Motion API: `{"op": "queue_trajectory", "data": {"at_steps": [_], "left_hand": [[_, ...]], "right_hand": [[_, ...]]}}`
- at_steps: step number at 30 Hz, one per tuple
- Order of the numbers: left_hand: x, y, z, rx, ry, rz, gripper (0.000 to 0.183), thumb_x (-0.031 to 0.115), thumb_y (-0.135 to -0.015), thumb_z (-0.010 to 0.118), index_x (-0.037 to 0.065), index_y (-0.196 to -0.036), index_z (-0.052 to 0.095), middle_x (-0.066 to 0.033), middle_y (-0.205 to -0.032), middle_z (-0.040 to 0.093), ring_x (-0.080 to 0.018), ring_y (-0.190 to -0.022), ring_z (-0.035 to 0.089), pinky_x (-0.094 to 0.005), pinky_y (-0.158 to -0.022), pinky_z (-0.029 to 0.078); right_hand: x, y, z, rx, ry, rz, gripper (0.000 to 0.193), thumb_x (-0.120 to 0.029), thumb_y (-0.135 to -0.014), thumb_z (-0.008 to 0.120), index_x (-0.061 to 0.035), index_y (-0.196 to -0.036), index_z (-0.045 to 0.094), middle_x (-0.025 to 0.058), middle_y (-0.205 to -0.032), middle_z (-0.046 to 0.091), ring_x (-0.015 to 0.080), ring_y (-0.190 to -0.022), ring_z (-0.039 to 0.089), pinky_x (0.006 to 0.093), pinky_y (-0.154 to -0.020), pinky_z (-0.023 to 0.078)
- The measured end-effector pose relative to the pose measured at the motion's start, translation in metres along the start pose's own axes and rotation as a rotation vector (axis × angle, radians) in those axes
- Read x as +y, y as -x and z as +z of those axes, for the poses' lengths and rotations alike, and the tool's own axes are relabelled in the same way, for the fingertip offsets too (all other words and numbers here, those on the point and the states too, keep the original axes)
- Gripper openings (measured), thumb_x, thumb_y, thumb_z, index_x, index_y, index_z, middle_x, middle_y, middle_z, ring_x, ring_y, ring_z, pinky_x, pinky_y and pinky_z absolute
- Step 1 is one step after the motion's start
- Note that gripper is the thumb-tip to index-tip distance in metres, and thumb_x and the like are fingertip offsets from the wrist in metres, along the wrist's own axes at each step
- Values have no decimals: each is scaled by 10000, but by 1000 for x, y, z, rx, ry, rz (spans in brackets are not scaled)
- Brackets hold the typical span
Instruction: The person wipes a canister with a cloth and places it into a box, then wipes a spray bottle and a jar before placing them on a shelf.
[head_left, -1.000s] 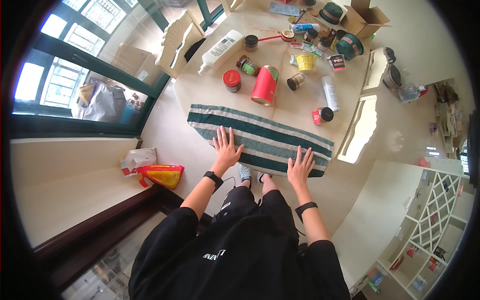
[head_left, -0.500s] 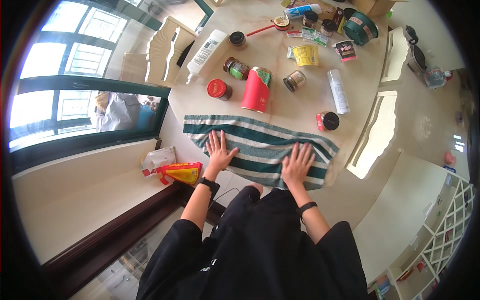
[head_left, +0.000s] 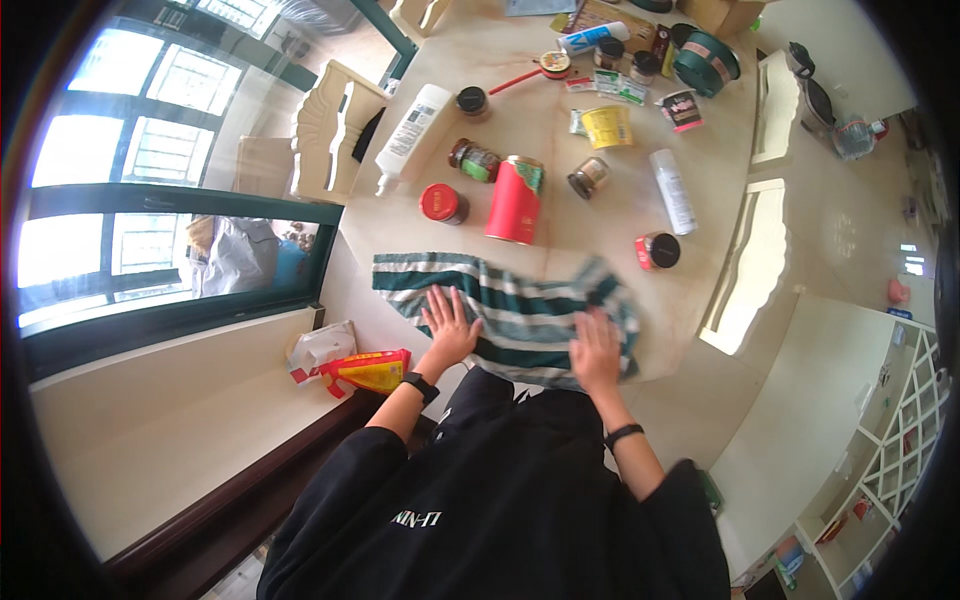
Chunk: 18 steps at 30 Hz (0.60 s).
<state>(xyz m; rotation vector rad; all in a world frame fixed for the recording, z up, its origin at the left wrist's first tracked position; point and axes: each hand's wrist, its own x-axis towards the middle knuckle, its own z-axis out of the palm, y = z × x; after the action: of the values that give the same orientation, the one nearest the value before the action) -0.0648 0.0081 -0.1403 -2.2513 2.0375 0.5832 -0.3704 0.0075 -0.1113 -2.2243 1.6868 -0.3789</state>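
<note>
A green-and-white striped cloth [head_left: 520, 330] lies along the near edge of the table. My left hand [head_left: 450, 328] rests on its left part, open, with the fingers spread. On its right part lies my right hand [head_left: 597, 350], palm down with fingers stretched out, somewhat blurred by motion. The right end of the cloth is rumpled and folded up around the fingers of that hand. Just beyond the cloth stand a red canister [head_left: 515, 205], a red-lidded jar [head_left: 441, 203] and a black-lidded jar with a red label [head_left: 657, 251].
Farther back lie a white bottle [head_left: 414, 135], a jar [head_left: 474, 160], a spice jar [head_left: 589, 177], a white spray can [head_left: 672, 190], a yellow cup [head_left: 607, 127] and a green pot [head_left: 706, 60]. Cream chairs [head_left: 745, 265] stand at the table's right side.
My right hand has pushed the cloth's right end inward, so it is now bunched and shorter. My left hand remains spread on the cloth. The view has shifted slightly.
</note>
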Motion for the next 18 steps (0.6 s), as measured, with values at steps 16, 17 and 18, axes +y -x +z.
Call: {"op": "queue_trajectory", "data": {"at_steps": [16, 17, 18], "left_hand": [[-129, -76, -69, 299, 80, -132, 727, 394, -884, 512, 70, -1463, 214, -270, -1506, 99, -426, -1401, 75, -572, -1094, 109], [-134, -78, -64, 324, 127, -126, 735, 410, -895, 491, 36, -1459, 205, -298, -1499, 74, -449, -1397, 53, -582, -1092, 98], [-152, -79, -37, 460, 18, 25, 781, 435, -891, 484, -30, -1443, 184, -344, -1483, 17, -491, -1385, 12, -601, -1084, 84]], "right_hand": [[-114, -61, 55, -147, -158, -334, 483, -84, -790, 505, -55, -1272, 503, 129, -1353, 477, 269, -1292, 409, 453, -1060, 312], [-105, -56, 47, -159, -134, -307, 493, -59, -789, 498, -56, -1282, 495, 139, -1344, 482, 281, -1280, 424, 461, -1050, 329], [-104, -56, 37, -115, -111, -231, 497, -48, -787, 491, -60, -1283, 495, 141, -1338, 486, 288, -1281, 421, 463, -1047, 331]]}}
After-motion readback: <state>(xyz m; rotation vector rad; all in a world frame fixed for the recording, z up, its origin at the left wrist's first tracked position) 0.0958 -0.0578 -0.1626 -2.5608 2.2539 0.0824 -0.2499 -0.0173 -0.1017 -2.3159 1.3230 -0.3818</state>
